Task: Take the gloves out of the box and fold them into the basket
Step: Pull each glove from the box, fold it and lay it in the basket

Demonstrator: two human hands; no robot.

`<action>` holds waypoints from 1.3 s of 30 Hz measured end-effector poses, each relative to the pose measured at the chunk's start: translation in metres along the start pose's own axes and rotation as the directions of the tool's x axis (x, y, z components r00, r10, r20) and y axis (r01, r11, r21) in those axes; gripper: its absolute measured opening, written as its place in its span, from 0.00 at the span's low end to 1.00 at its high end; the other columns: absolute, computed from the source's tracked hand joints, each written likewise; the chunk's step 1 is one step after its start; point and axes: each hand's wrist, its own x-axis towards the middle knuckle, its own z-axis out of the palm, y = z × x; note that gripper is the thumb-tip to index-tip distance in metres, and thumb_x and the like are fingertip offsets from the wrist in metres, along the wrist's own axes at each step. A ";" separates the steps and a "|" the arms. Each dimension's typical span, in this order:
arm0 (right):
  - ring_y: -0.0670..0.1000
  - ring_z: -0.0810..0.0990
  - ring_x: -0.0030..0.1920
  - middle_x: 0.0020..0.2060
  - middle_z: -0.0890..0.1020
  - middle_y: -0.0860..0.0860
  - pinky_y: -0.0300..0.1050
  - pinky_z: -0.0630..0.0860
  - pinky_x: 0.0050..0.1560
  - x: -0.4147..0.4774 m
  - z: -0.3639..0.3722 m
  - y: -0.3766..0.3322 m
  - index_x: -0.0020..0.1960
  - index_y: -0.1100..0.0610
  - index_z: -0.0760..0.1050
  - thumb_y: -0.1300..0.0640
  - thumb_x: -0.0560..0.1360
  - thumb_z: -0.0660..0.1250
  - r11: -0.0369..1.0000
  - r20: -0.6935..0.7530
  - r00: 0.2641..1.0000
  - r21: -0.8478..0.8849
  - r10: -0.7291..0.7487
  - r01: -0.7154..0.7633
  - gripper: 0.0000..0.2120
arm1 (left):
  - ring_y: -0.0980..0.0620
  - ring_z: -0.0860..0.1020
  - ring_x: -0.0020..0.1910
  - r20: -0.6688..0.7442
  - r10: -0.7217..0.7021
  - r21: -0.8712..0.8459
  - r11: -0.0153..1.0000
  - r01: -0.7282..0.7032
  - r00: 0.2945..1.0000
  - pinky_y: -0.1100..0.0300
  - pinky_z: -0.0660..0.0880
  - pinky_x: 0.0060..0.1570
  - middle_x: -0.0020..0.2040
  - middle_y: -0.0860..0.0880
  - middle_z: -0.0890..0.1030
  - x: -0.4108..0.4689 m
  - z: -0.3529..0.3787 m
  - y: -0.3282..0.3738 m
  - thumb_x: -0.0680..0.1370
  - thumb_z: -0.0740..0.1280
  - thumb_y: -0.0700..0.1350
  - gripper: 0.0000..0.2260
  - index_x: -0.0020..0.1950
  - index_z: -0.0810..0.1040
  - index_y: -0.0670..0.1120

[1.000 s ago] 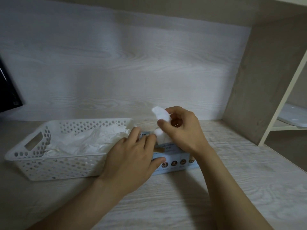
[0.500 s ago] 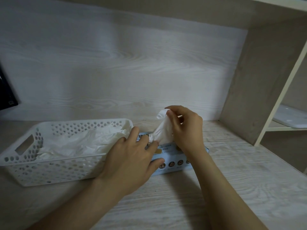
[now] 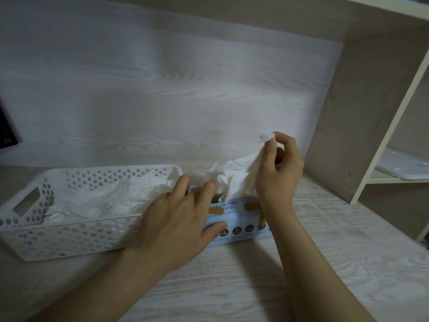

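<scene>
1. The right hand (image 3: pixel 278 175) is up above the box, thumb and forefinger pinching the tip of a thin, crinkled white glove (image 3: pixel 236 175), the other fingers curled loosely behind.
2. That glove trails down in soft folds into the top opening of the flat, light blue cardboard box (image 3: pixel 241 220).
3. The left hand (image 3: pixel 176 228) lies flat on the box's left end, fingers straight and spread, thumb against the printed front face. It hides where box meets basket.
4. Just left stands the white perforated plastic basket (image 3: pixel 69 238), with a heap of crumpled white gloves (image 3: pixel 109 196) inside.
5. All of it sits on a pale wood-grain desk (image 3: pixel 232 287).
6. A beige side panel (image 3: pixel 362 112) rises at the right; past it, a flat white tray (image 3: pixel 406 166) on a shelf.
7. At the far left edge is a dark object (image 3: pixel 7 133), too cropped to identify.
</scene>
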 end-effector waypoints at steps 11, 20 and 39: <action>0.55 0.70 0.30 0.30 0.75 0.66 0.56 0.66 0.27 -0.006 0.004 -0.015 0.51 0.52 0.85 0.51 0.84 0.69 0.982 0.381 0.921 0.132 0.077 -0.136 0.08 | 0.44 0.72 0.52 0.040 0.059 0.077 0.995 -0.062 0.997 0.51 0.75 0.37 0.45 0.50 0.78 -0.002 0.007 0.000 0.82 0.56 0.66 0.29 0.81 0.66 0.56; 0.44 0.65 0.28 0.33 0.68 0.56 0.40 0.67 0.30 0.004 -0.003 -0.014 0.58 0.60 0.79 0.51 0.86 0.66 0.902 0.013 0.957 0.330 0.290 -0.278 0.12 | 0.42 0.72 0.55 0.085 0.062 0.086 0.994 -0.070 0.994 0.47 0.76 0.41 0.49 0.48 0.78 -0.002 0.011 -0.003 0.83 0.55 0.66 0.25 0.65 0.80 0.51; 0.57 0.87 0.38 0.40 0.77 0.53 0.58 0.85 0.50 -0.024 0.009 -0.049 0.48 0.61 0.84 0.70 0.83 0.59 0.763 0.635 0.739 0.358 0.223 -0.538 0.15 | 0.55 0.73 0.33 -0.194 -0.235 -0.346 0.925 0.158 0.952 0.61 0.69 0.31 0.40 0.57 0.74 0.003 -0.014 -0.018 0.82 0.68 0.52 0.07 0.47 0.74 0.51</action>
